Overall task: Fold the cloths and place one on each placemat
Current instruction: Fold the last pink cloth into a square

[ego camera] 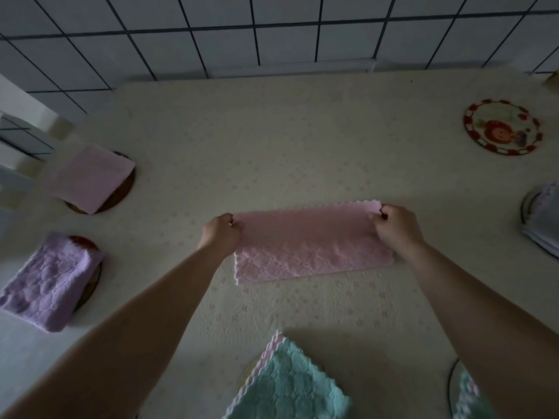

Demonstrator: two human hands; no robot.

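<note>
A pink quilted cloth (311, 246) lies folded into a long strip at the middle of the table. My left hand (222, 232) pinches its far left corner and my right hand (396, 226) pinches its far right corner. A round placemat (502, 127) with a red border and a cartoon picture sits bare at the far right. On the left, a folded pink cloth (90, 178) covers a dark round placemat (125, 189), and a folded purple cloth (50, 282) covers another placemat (86, 241).
A teal cloth (290, 385) lies on a round mat at the near edge, and another teal cloth (469, 397) shows at the bottom right. A grey-lilac cloth (543, 219) rests on a mat at the right edge. A tiled wall (272, 31) backs the table.
</note>
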